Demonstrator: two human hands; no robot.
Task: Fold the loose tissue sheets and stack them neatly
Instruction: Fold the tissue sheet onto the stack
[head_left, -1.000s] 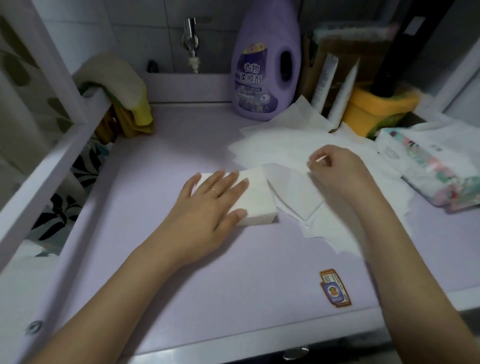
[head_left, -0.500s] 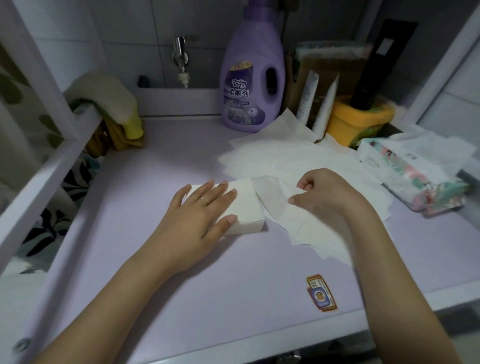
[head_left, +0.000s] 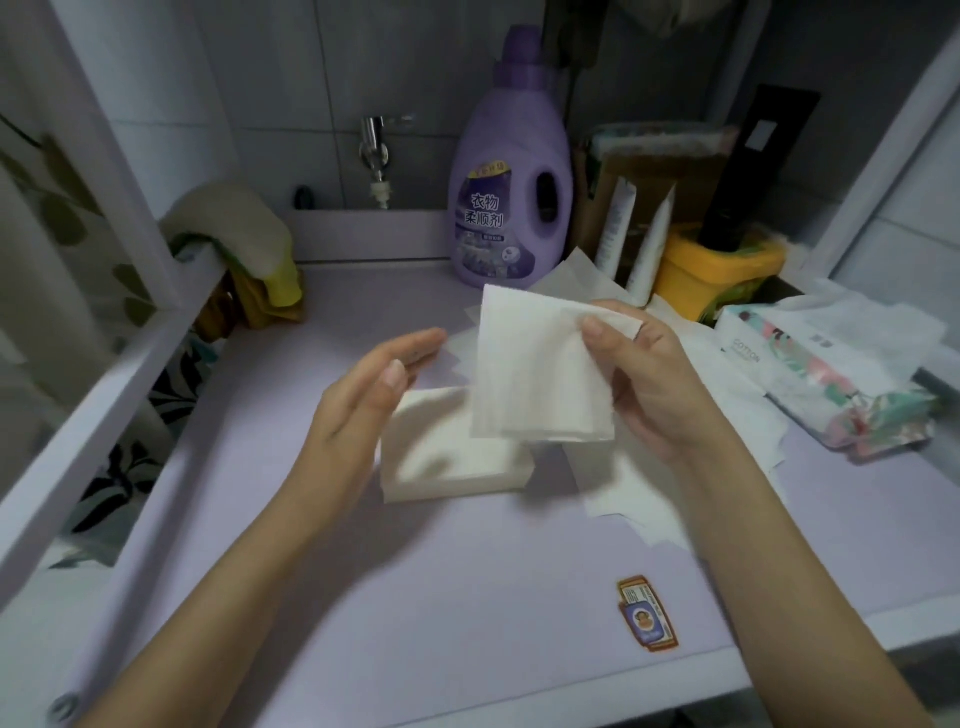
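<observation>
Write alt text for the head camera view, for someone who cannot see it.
A right hand pinches a white tissue sheet above a stack of folded tissues on a lilac counter; the left hand hovers open beside it. Loose sheets lie to the right.

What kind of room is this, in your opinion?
Probably a laundry or bathroom corner: a wall tap on tiles, a purple fabric softener bottle, and a tissue pack on the lilac counter.

stack (head_left: 441, 467): partly behind held sheet (head_left: 540, 374) | sticker (head_left: 647, 613) print: unreadable
</observation>
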